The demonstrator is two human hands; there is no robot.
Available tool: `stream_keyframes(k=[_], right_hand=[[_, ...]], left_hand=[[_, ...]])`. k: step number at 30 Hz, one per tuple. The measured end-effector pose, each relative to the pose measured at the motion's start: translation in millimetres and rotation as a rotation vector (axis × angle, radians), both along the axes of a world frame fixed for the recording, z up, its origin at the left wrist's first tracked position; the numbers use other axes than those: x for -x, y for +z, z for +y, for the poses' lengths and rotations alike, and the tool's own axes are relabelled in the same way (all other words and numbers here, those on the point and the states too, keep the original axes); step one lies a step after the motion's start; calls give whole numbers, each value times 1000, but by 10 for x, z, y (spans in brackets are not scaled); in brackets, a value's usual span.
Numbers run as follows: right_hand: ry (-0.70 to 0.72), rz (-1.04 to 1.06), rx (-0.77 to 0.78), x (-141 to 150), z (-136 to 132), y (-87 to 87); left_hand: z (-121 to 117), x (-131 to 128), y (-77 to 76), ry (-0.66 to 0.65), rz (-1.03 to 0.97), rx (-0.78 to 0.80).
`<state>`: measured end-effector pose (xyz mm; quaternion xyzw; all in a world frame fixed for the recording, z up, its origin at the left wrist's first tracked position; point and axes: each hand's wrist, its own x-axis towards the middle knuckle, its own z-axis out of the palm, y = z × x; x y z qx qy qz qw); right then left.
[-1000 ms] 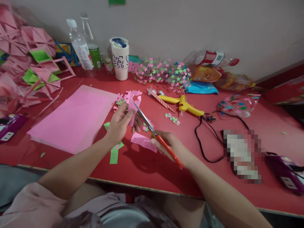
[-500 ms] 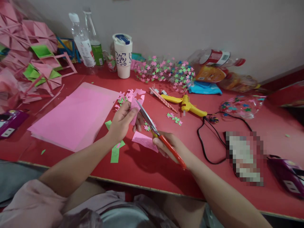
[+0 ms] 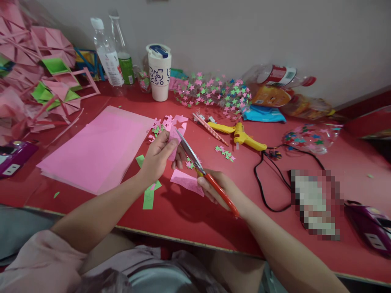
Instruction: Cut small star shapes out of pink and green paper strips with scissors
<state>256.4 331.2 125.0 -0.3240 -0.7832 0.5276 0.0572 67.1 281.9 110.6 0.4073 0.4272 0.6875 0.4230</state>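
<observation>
Currently, left hand pinching pink strip, star-shaped hole near far end. Right hand gripping scissors, tips at strip; contact unclear. Strip held over table, beside cut stars.

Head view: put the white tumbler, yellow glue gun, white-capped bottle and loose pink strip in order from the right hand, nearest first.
From the right hand:
1. Loose pink strip, just to its left.
2. Yellow glue gun, beyond it, to the right.
3. White tumbler, far back, to the left.
4. White-capped bottle, left of the tumbler.
</observation>
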Motion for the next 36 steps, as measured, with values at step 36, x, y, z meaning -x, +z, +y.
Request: stream_keyframes(k=[36], right_hand=[[-18, -29, -55, -9, 80, -5]], left_hand=[[42, 140, 2, 300, 148, -4]])
